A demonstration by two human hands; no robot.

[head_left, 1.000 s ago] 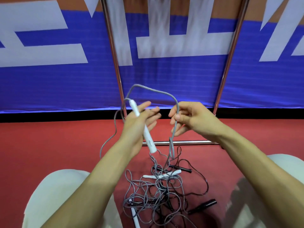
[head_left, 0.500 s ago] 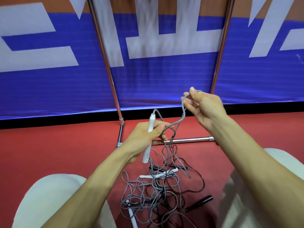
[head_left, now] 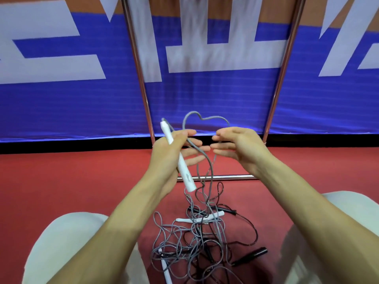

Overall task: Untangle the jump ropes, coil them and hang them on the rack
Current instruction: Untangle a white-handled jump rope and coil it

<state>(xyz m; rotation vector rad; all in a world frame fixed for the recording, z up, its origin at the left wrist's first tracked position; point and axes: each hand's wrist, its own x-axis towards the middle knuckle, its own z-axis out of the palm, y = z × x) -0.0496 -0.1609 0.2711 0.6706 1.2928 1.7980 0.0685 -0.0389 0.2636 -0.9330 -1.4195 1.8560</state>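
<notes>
Ok so here's the setup. The chrome rack point(head_left: 141, 85) stands right in front of me on a red floor point(head_left: 61, 181): two shiny uprights, plus a low crossbar between them down at floor level. Behind the rack hangs a big blue banner point(head_left: 61, 103) with chunky white lettering and an orange band along the top. A black strip point(head_left: 61, 145) runs under the banner's bottom edge where it meets the floor.

My left hand point(head_left: 174, 154) is up in front of the rack's left upright. The thumb is clamped over a white handle point(head_left: 180, 160) that slants down toward the crossbar. A grey rope point(head_left: 205, 117) rises from those fingers, makes a wobbly loop between the two uprights and drops behind my right hand point(head_left: 244, 146), just inside the right upright. That hand's fingers are loose and nearly straight, not curled round anything. They point at the left hand, and the fingertips almost meet.

Below the hands the strands fall past the crossbar into the tangle point(head_left: 184, 242) of grey and black ropes. It lies on the floor on my side of the rack, between my knees point(head_left: 61, 242) in pale trousers. A second white handle point(head_left: 199, 219) lies across the heap's rack side, and a black handle point(head_left: 253, 253) sticks out at its right edge.
</notes>
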